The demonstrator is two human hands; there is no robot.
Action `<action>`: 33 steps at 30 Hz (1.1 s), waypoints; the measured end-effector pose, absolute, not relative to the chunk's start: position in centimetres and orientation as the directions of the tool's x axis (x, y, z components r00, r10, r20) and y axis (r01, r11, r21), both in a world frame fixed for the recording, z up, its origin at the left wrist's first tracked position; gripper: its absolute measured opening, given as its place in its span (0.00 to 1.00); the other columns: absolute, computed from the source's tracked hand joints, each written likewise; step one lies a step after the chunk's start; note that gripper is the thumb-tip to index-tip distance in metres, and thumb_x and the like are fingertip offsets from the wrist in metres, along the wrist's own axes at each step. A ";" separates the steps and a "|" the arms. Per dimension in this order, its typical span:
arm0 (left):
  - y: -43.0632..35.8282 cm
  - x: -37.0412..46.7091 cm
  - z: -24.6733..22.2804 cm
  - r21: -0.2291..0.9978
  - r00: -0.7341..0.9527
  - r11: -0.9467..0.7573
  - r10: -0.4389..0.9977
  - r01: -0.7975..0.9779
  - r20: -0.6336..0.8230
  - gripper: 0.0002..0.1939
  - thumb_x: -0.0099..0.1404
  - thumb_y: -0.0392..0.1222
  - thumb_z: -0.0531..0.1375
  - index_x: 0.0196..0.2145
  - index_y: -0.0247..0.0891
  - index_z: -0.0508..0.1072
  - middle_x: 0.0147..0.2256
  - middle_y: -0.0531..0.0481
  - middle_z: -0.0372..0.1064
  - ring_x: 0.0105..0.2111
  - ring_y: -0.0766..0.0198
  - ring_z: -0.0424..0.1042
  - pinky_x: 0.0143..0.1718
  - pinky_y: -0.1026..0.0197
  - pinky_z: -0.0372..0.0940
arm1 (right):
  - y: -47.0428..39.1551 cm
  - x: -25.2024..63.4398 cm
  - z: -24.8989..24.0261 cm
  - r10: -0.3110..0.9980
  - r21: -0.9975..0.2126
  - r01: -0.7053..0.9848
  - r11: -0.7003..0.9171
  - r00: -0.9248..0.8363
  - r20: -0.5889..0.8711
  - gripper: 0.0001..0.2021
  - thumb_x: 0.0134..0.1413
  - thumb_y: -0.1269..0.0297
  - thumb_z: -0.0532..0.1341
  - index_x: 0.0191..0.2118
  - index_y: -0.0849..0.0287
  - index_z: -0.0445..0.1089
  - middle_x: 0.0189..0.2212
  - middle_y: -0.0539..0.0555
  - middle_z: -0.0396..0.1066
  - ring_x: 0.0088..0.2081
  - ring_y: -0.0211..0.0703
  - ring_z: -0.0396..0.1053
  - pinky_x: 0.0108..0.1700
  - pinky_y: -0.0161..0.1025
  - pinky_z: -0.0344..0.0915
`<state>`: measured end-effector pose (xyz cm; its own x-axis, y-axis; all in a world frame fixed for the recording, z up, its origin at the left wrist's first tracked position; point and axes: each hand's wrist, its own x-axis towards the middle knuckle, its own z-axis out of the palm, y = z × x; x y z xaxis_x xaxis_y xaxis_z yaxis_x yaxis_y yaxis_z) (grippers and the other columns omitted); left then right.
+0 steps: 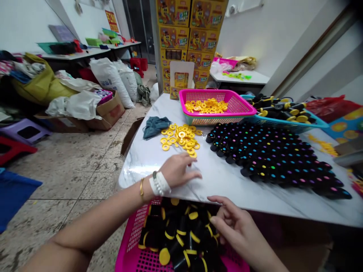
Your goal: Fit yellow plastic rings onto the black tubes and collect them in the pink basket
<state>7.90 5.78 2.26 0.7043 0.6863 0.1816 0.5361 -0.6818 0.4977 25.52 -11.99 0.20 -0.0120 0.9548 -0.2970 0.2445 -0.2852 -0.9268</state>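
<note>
Boxes (181, 37) bear Chinese lettering; left fingers (190, 160) are beside yellow rings (189, 144)

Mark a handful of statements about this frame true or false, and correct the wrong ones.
1. The left hand is near the loose yellow rings. True.
2. The gold bangle is on the right wrist. False: the gold bangle is on the left wrist.
3. Black pieces with yellow ends fill the lower pink basket. True.
4. The dotted black pieces are inside a basket. False: the dotted black pieces stand on the table.
5. The upper pink basket holds yellow rings. True.
</note>
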 end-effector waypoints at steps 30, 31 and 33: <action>9.6 20.1 -0.7 0.339 0.691 -0.734 0.674 0.588 0.261 0.25 0.63 0.51 0.59 0.55 0.39 0.63 0.27 0.52 0.71 0.29 0.59 0.73 0.27 0.63 0.60 | -4.9 29.9 0.4 0.994 -0.409 0.910 -0.074 0.102 0.046 0.12 0.55 0.58 0.63 0.44 0.55 0.69 0.38 0.54 0.66 0.36 0.47 0.69 0.34 0.40 0.63; 9.6 20.3 -0.7 0.343 0.683 -0.727 0.682 0.595 0.261 0.24 0.63 0.50 0.59 0.53 0.39 0.64 0.28 0.52 0.71 0.29 0.59 0.73 0.27 0.63 0.60 | -5.1 29.9 0.5 0.993 -0.416 0.905 -0.085 0.110 0.036 0.11 0.55 0.59 0.63 0.42 0.56 0.69 0.37 0.54 0.66 0.35 0.46 0.69 0.34 0.40 0.63; 9.6 20.5 -0.5 0.369 0.660 -0.708 0.701 0.602 0.271 0.20 0.62 0.47 0.60 0.50 0.39 0.65 0.29 0.53 0.71 0.29 0.60 0.72 0.27 0.63 0.59 | -5.4 30.1 0.6 0.993 -0.441 0.893 -0.087 0.113 0.033 0.08 0.56 0.60 0.62 0.40 0.56 0.69 0.37 0.54 0.65 0.34 0.45 0.69 0.36 0.40 0.64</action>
<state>20.45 9.62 -0.50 0.6596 0.7012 0.2707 0.6016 -0.7084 0.3692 30.06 -5.35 0.63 0.1130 0.9930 0.0334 0.8932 -0.0868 -0.4412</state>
